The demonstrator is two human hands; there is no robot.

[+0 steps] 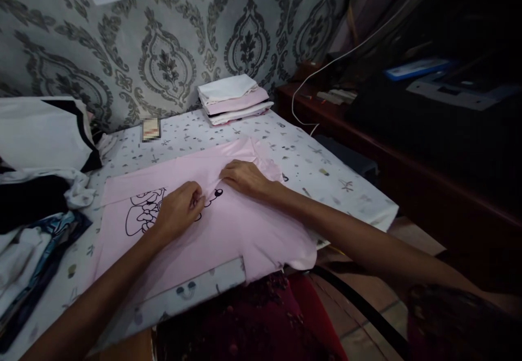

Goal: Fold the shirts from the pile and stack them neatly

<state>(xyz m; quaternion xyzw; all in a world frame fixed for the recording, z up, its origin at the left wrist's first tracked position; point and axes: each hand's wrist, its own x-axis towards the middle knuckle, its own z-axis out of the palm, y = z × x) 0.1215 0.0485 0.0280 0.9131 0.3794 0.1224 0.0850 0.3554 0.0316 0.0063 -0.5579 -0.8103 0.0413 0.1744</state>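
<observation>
Tablecloth; left fingers, right fingers pinching pink shirt

No text can be read; the small pale object is pixelated over.

White patterned surface, pink printed shirt spread mid-frame, folded clothes stack upper centre, small blurred item upper left, heaped clothes at left edge

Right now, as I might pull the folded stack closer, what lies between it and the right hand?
The head view shows the far part of the pink shirt, then a strip of patterned tablecloth.
</observation>
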